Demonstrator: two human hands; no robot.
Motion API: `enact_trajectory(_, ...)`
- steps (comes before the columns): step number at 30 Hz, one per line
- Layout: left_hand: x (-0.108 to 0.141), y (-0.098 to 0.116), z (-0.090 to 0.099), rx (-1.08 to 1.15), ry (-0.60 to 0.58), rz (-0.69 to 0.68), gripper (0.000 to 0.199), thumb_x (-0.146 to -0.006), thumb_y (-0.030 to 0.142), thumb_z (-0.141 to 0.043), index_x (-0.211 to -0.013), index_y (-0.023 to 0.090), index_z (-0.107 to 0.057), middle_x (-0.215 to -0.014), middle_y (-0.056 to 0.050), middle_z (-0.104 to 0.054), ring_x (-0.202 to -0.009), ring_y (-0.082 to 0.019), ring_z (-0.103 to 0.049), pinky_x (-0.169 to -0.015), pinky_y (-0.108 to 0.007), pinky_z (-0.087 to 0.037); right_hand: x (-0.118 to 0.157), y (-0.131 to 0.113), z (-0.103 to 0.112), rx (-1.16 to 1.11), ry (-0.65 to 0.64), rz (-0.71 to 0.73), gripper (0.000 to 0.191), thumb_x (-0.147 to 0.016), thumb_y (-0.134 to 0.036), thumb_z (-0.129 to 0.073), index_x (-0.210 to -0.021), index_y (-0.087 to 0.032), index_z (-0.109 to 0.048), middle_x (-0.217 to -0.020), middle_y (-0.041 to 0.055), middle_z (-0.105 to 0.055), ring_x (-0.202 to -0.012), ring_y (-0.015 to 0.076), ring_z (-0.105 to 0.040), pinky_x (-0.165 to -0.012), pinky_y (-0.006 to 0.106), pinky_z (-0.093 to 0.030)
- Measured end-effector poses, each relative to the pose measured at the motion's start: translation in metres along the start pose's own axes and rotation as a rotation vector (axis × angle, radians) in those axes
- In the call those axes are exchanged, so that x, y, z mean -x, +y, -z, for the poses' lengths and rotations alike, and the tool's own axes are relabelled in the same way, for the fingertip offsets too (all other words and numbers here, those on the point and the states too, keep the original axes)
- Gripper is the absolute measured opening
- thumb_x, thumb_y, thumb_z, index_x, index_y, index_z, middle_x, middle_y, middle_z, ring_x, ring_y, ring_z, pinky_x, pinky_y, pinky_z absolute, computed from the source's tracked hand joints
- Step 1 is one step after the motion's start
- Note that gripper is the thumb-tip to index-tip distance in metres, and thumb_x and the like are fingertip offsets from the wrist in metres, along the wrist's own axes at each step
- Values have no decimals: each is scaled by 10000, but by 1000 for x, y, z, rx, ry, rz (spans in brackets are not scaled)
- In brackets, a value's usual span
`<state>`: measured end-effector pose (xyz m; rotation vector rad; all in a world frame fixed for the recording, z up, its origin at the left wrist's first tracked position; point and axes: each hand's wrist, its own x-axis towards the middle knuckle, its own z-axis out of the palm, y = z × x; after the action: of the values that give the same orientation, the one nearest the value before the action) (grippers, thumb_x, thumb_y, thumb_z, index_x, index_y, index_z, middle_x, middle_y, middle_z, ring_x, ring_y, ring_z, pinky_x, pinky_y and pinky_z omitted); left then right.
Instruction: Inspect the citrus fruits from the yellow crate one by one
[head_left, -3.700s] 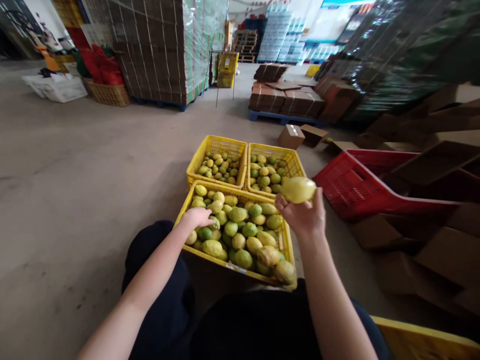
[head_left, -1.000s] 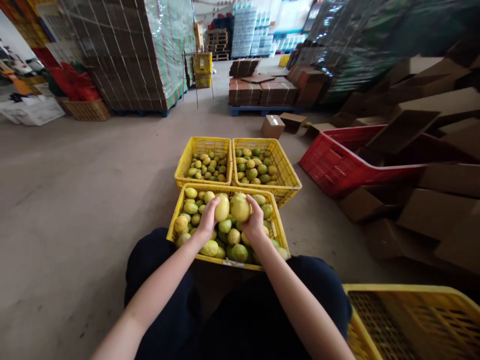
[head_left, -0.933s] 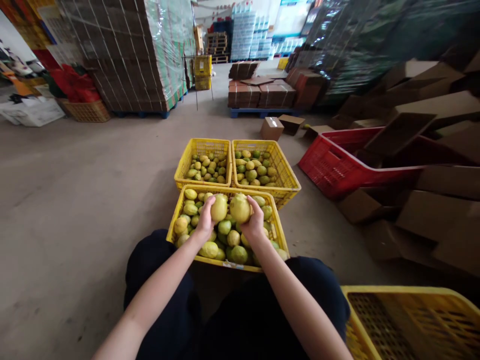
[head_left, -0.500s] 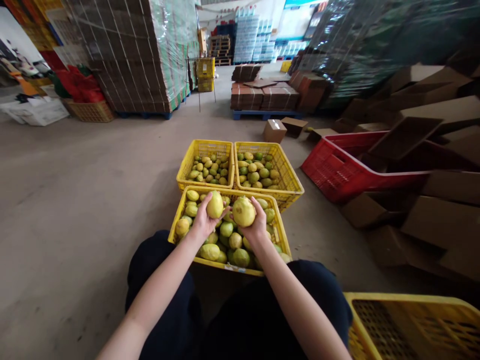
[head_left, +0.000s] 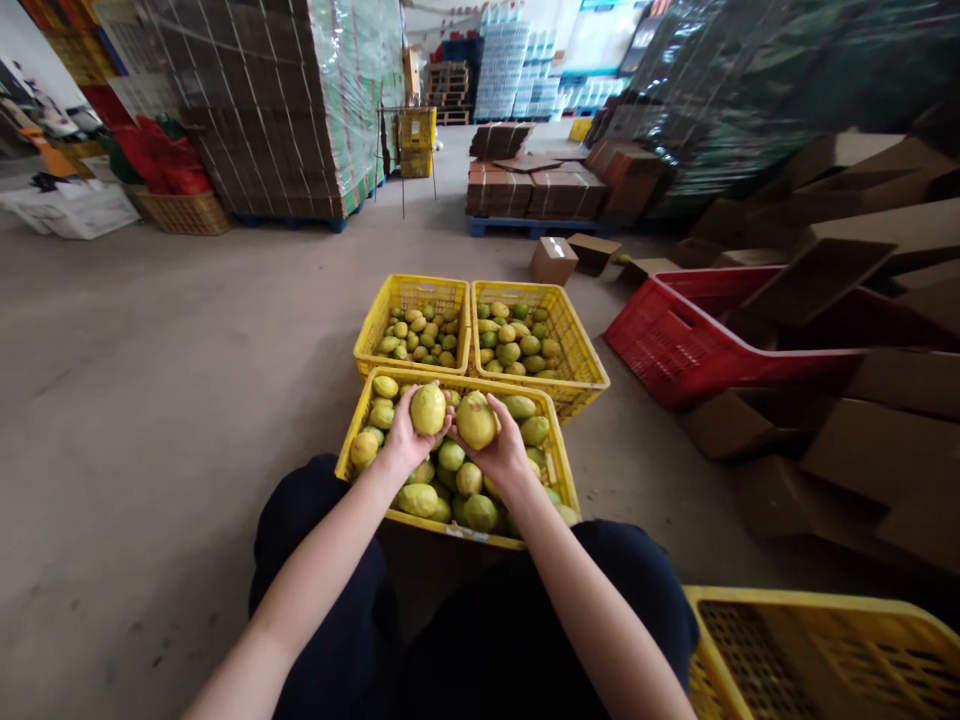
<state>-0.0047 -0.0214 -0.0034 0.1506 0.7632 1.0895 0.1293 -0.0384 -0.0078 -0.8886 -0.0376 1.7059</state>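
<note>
I cupped one lemon [head_left: 428,409] in my left hand [head_left: 406,441] and another lemon [head_left: 475,420] in my right hand [head_left: 504,456], fingers wrapped beneath, raised side by side above the near crate [head_left: 352,440] where I could compare them.

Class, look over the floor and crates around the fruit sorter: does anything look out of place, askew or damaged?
Yes. The red crate at right sits tilted, with cardboard boxes piled loosely in and around it. A small box lies open on the floor. The fruit crates themselves stand square, nothing spilled.
</note>
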Motion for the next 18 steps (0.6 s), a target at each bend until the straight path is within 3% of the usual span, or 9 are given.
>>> enact_trajectory(5, 0, 1, 2, -40, -20, 14, 302, -949, 372, -469, -1099, 203, -669, -930, -75, -723, -744, -170, -676, -608, -254, -566, 5, -2, -3, 21, -47, 52, 85, -782, -160, -605, -844, -217, -610, -705, -10, -719, -578, 159, -687, -510, 251, -588)
enact_trajectory(11, 0, 2, 2, -73, -34, 14, 300, -926, 377, -478, -1065, 190, -667, -870, -56, -702, -622, -128, -628, -576, -237, -543, 3, -5, -3, -14, 44, 3, 101, -755, -300, -590, -797, -209, -603, -632, 10, -686, -569, 183, -676, -512, 284, -593)
enact_trajectory(18, -1, 5, 2, -117, -3, 8, 309, -894, 431, -533, -1047, 197, -667, -870, -56, -705, -677, -151, -651, -570, -241, -531, 0, 2, -2, 121, -11, 109, 120, -707, -268, -653, -802, -216, -601, -639, -20, -680, -567, 167, -660, -513, 267, -583)
